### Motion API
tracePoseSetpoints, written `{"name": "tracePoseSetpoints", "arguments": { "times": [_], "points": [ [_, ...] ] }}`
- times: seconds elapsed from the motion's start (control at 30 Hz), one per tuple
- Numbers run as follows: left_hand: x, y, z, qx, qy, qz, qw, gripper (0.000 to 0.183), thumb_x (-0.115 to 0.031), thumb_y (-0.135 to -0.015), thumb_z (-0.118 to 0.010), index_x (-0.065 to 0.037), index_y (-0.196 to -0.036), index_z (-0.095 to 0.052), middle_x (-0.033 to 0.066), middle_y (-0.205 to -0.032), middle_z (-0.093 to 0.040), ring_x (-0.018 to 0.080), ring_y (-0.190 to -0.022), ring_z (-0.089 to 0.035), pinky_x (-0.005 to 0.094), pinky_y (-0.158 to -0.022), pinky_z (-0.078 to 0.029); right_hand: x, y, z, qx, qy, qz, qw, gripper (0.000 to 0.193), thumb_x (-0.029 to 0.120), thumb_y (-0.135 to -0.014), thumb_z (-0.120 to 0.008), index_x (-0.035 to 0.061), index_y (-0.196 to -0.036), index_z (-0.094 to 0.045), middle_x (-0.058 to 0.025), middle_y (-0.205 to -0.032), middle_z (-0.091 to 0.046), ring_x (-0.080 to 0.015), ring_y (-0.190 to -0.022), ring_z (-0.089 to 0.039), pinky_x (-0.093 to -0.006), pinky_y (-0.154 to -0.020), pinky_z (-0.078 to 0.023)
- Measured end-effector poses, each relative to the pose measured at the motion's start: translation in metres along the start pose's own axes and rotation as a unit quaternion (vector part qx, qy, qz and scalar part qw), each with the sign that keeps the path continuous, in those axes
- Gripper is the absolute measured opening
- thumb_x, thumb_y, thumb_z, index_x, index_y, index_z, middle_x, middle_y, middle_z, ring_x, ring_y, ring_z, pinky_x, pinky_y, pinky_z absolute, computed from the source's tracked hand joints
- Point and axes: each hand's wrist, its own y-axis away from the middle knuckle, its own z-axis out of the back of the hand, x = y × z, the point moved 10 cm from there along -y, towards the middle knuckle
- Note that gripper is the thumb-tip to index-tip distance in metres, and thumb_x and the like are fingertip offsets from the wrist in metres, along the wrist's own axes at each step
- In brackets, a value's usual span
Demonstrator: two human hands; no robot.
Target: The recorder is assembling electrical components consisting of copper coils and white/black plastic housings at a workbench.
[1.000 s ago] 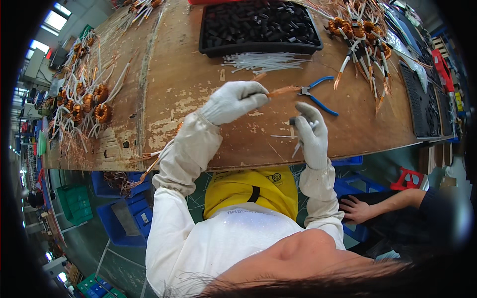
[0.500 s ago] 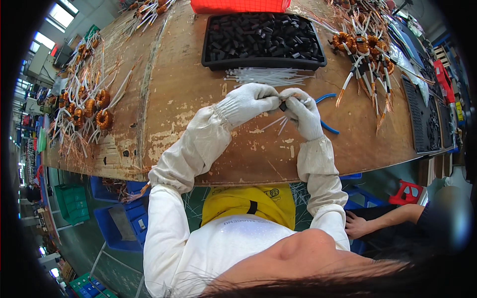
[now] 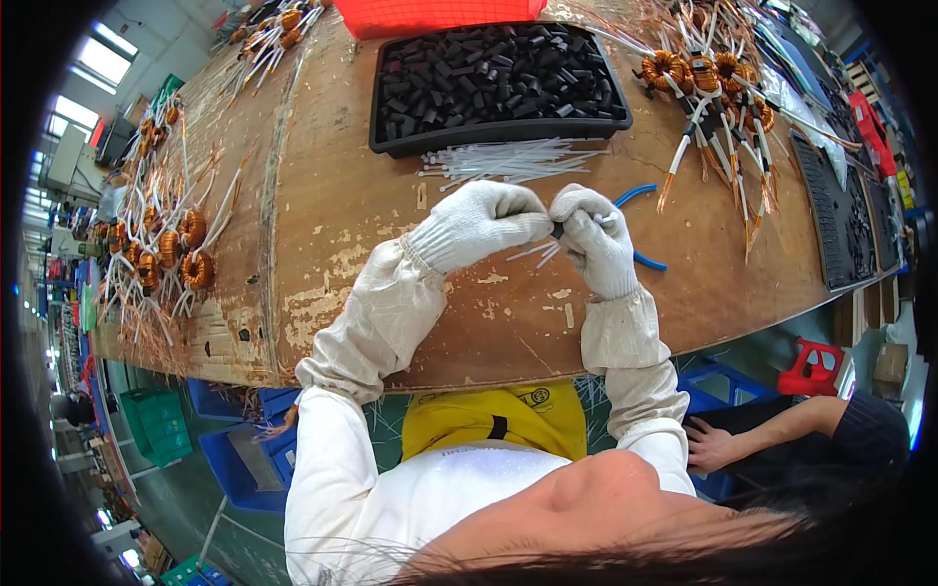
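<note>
My left hand, in a white knit glove, is closed in a pinch over the near middle of the table. Its fingertips meet those of my gloved right hand, which is closed too. A small black piece shows between them, gripped by the right fingers; the gloves cover most of it. What the left fingertips pinch is hidden. Thin white strips lie or hang just below the fingertips. Beside my right hand are blue pliers handles, partly covered by it. A pile of white cable ties lies beyond my hands.
A black tray of short black pieces stands beyond the ties, with a red basket behind. Copper-wound ring coils with white leads lie left and right. Another person's hand rests below the table's right edge.
The view has shifted slightly. My hands stay together at the fingertips; the right fingers have curled further round the small black piece, which now shows less.
</note>
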Motion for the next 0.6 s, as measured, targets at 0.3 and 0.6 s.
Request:
{"name": "tracePoseSetpoints", "arguments": {
  "times": [0.3,0.6],
  "points": [
    [0.003,-0.002,0.002,-0.027,0.071,-0.002,0.997,0.02,-0.019,-0.098,-0.067,0.0,-0.102,-0.072,0.001,-0.085,-0.069,0.007,-0.078,-0.06,0.0234,-0.072,-0.048,0.012,0.002,0.029,-0.11,-0.054,0.051,0.991,0.013,0.013,-0.102,-0.055,0.0063,-0.111,-0.063,-0.0036,-0.092,-0.063,-0.0003,-0.055,-0.036,-0.0174,-0.046,-0.028],
    [0.009,-0.004,0.008,-0.072,0.069,-0.01,0.995,0.023,-0.022,-0.097,-0.069,-0.002,-0.106,-0.074,0.0011,-0.087,-0.071,0.0067,-0.078,-0.061,0.0234,-0.072,-0.05,0.02,0.01,0.037,-0.187,0.126,0.1,0.969,0.025,0.016,-0.101,-0.062,0.0046,-0.123,-0.059,-0.0045,-0.1,-0.067,0.0,-0.058,-0.04,-0.0169,-0.048,-0.032]
  ]
}}
